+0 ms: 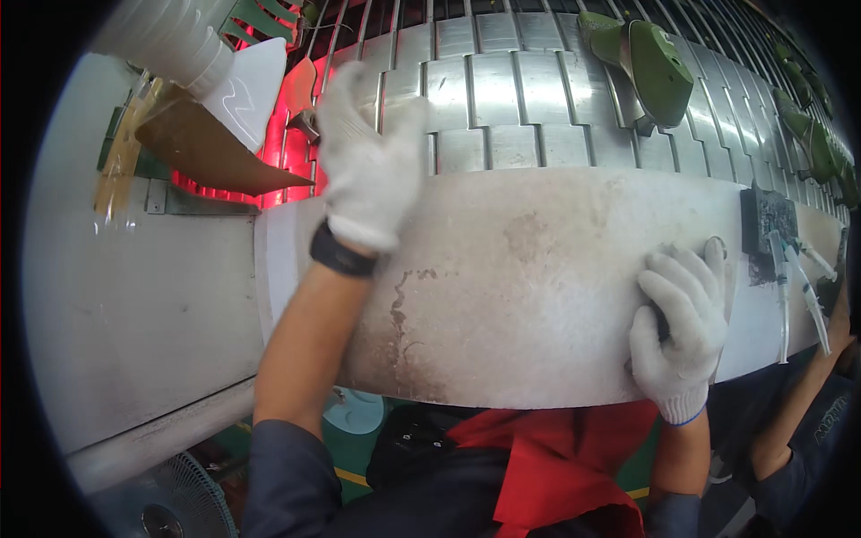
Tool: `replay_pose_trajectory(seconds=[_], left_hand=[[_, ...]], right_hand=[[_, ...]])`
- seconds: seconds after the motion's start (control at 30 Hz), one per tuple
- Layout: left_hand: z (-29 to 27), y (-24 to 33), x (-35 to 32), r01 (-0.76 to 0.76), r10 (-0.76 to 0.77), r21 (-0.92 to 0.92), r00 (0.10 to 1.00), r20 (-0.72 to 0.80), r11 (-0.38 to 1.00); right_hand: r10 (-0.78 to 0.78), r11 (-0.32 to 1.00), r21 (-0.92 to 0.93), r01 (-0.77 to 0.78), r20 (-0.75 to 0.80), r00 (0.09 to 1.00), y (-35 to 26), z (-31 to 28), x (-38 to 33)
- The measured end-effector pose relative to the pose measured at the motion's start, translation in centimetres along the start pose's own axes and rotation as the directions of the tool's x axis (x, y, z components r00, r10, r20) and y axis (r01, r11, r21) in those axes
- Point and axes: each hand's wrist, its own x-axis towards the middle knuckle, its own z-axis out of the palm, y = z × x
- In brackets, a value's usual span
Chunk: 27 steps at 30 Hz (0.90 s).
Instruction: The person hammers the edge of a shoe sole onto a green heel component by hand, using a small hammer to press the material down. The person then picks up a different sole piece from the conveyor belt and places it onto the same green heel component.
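From my feed: L hand [368, 170], white knit glove, is stretched fwd over the far edge of the bench [538, 296], fingers spread and blurred. It's reaching at a reddish shoe-last-like piece [300, 94] on the metal slat conveyor [502, 99], lit by a red glow. Can't tell if it has a grip; fingers look loosely open, touching or just short of the piece. The piece sits just ahead and slightly left of that hand, its long axis running roughly away from me, up-frame. L hand is clearly the nearer one; R is well apart from it.

R hand [677, 336], also gloved, rests on the bench near its right end, fingers curled around a small dark obj, mostly hidden — can't say what it is.

Beyond it: a dark pad [767, 233] and clear syringes [798, 287] lying on the bench. Green lasts [650, 67] ride the conveyor upper right. White ribbed duct [170, 40] upper left, fan [193, 502] below the bench. Another person's forearm [807, 394] comes in at far right.
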Motion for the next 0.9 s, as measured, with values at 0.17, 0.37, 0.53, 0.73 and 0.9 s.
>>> replay_pose_trajectory(seconds=[0.17,0.37,0.53,0.73,0.9], left_hand=[[-1.4,-9.5,9.4,0.437,-0.49,0.566,0.869,-0.066,0.699],[-2.8,-13.2,10.5,0.403,-0.484,0.469,0.873,0.061,0.786],[-0.9,-4.7,6.4,0.453,-0.437,-0.348,0.89,0.129,0.821],[-2.3,8.6,-5.2,0.537,-0.106,-0.5,0.746,0.657,0.68],[-0.5,9.0,1.7,0.605,-0.266,-0.393,0.721,0.64,0.692]], right_hand=[[-0.017,1.0,0.004,0.017,0.003,1.0,1.0,-0.6,0.5],[-0.006,0.998,0.061,0.009,-0.05,0.999,4.0,-1.1,1.5],[-0.023,0.924,0.381,0.019,0.007,1.0,0.4,-1.7,5.8],[0.04,0.76,0.634,-0.146,0.179,0.983,-2.6,3.7,8.7],[0.151,0.738,0.604,-0.302,0.289,0.945,-0.8,3.7,8.1]])
